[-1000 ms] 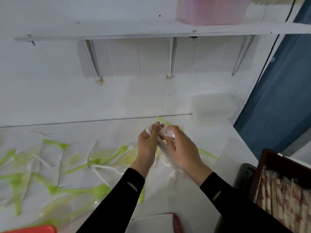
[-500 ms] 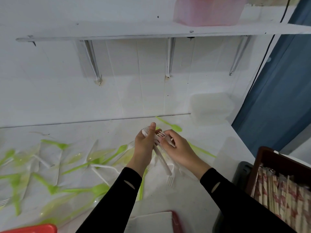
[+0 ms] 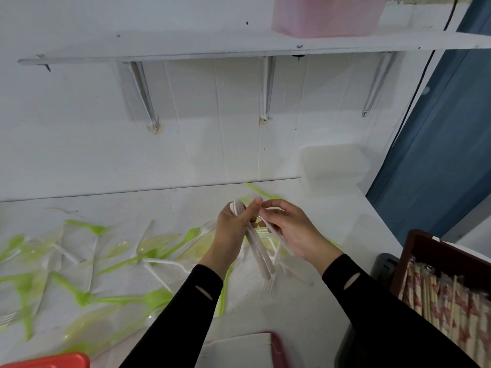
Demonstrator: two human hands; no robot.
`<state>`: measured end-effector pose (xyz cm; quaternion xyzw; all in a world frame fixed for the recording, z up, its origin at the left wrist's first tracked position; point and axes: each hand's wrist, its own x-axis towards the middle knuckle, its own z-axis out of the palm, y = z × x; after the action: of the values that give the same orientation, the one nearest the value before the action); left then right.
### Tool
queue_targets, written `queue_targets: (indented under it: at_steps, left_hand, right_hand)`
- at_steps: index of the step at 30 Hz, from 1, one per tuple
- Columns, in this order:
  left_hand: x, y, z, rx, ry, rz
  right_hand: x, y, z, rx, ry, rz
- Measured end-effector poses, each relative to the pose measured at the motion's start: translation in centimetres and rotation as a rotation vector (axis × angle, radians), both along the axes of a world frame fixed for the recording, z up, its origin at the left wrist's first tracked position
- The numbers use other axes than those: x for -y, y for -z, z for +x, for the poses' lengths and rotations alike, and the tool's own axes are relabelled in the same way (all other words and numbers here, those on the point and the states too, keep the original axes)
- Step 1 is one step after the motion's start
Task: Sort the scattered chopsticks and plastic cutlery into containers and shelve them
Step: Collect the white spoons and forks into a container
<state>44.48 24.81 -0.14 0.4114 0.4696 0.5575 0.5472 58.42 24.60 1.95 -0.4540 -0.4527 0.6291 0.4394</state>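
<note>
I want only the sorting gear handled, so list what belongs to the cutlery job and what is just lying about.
Job: white forks, held by the left hand and right hand; green cutlery; wrapped chopsticks; pink container; shelf.
Lying about: blue curtain; dark object.

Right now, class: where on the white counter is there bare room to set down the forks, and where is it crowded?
Bare: the counter corner between the right hand, the translucent box and the edge; also the patch beside the right sleeve, beyond the white tray. Crowded: everything left of the left hand, strewn with green cutlery.
</note>
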Motion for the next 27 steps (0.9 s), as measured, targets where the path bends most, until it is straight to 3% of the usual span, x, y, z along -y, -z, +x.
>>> queue_targets:
  at_steps: [5,11,18,23,27]
  left_hand:
    - [0.4,0.0,0.2,0.028,0.008,-0.011]
    - [0.2,0.0,0.6,0.15,-0.088,-0.106]
    - [-0.2,-0.3,-0.3,0.259,-0.272,-0.032]
    - [-0.2,-0.5,0.0,0.196,-0.326,-0.031]
    - [-0.2,-0.5,0.2,0.229,-0.338,-0.035]
  right_hand:
    - [0.2,0.3,-0.6,0.031,0.033,0.026]
    - [0.5,1.6,-1.7,0.291,0.096,0.207]
    - [1.0,2.9,-2.5,0.494,-0.128,0.493]
    - [1.1,2.7,-2.5,0.49,-0.145,0.438]
    - [1.2,2.7,-2.3,0.595,-0.079,0.473]
